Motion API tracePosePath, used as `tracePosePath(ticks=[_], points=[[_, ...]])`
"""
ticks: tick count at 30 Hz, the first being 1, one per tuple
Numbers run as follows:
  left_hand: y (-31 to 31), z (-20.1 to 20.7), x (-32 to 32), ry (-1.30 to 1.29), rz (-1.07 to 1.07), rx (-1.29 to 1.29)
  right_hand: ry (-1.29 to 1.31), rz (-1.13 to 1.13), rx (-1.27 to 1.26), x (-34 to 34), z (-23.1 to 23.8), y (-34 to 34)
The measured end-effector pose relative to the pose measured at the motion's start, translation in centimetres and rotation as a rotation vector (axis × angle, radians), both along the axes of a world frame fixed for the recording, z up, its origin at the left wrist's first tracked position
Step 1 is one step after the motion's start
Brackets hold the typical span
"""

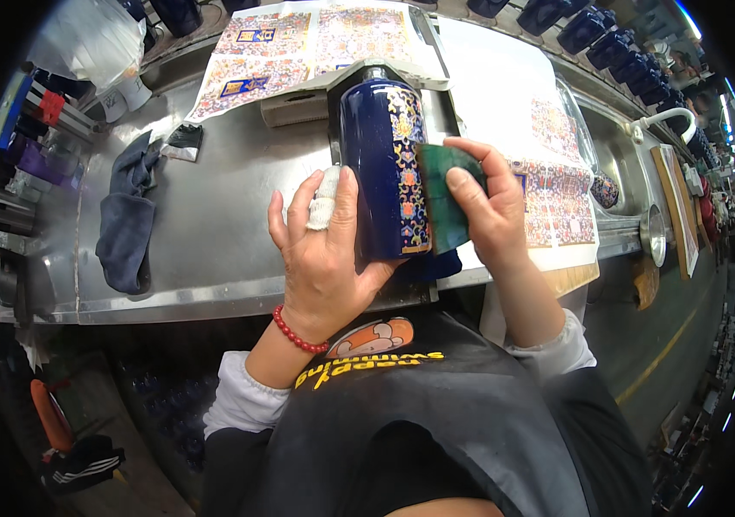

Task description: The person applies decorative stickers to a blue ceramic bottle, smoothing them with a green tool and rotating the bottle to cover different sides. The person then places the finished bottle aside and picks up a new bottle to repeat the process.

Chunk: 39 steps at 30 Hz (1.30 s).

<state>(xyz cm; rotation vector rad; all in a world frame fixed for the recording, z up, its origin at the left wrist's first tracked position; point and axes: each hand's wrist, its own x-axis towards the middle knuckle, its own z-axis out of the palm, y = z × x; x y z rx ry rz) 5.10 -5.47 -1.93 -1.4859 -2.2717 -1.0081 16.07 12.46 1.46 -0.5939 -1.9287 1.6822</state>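
Observation:
A dark blue bottle [370, 172] lies on its back with its neck pointing away from me, in a stand [330, 103] on the metal bench. Down its right side runs a colourful floral decal [408, 164]. My left hand [324, 237] steadies the bottle, with the index finger along its left side and the thumb by its base. A white wrap covers one finger. In my right hand [492, 202] is a flat green scraper [445, 196], gripped between thumb and fingers. The scraper's edge meets the decal's right border.
Printed decal sheets [298, 47] lie behind the bottle, and more sheets [557, 202] spread to the right. A dark cloth [126, 220] is on the bench at left. At right are a sink [613, 142] and a metal bowl [653, 234]. Several blue bottles [587, 30] line the back.

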Motion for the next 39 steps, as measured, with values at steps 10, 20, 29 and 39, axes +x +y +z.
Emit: tracePosePath(ticks=[10,20,29,39], points=[[0.1,-0.1,0.1,0.013,0.011,0.016,-0.018,0.034,0.491,-0.2,0.7,-2.1],[-0.1,-0.8,-0.2,-0.039,-0.016,0.006,0.143,0.021,0.928,0.8,3.4,-0.7],[-0.4,-2.6,-0.6,-0.133,-0.042,0.032,0.182,0.487,1.029,3.5,1.8,-2.0],[-0.3,-2.0,-0.5,-0.114,0.009,0.047,0.145,0.221,1.042,3.8,1.4,-0.2]])
